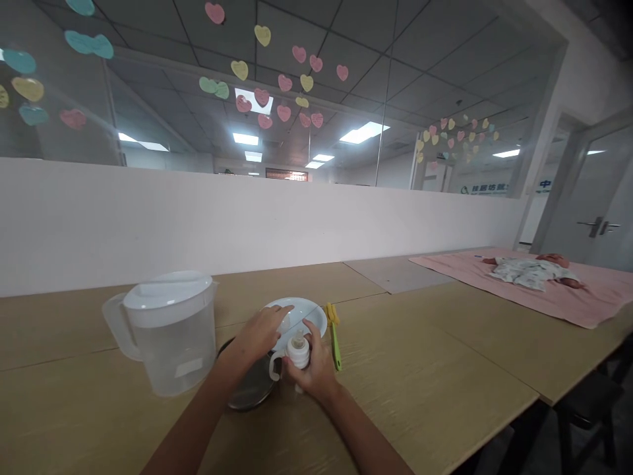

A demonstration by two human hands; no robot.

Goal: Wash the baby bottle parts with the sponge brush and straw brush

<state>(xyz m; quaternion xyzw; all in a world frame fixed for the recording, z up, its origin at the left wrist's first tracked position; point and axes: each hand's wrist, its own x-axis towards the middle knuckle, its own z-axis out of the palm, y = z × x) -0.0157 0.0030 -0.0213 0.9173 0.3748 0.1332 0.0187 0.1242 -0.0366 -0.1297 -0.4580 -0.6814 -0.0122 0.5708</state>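
My right hand (319, 369) is closed round a baby bottle (297, 353) with a white collar, a clear teat on top and a pale curved handle at its left. The bottle is upright, its lower part mostly hidden. My left hand (262, 333) reaches over the white plate (319, 321), fingers stretched out towards its middle. Whether the fingertips touch something on the plate is unclear. Below my left forearm sits a dark round metal pan or bowl (250, 389), partly covered by the arm. A brush with a yellow head and green handle (336, 343) lies right of the plate.
A clear plastic pitcher (173, 330) with a white lid stands at the left. Farther right, a baby doll (527, 272) in patterned clothes lies on a pink towel (475, 290). A white wall (247, 224) runs behind the table, whose edge (494, 432) drops off at lower right.
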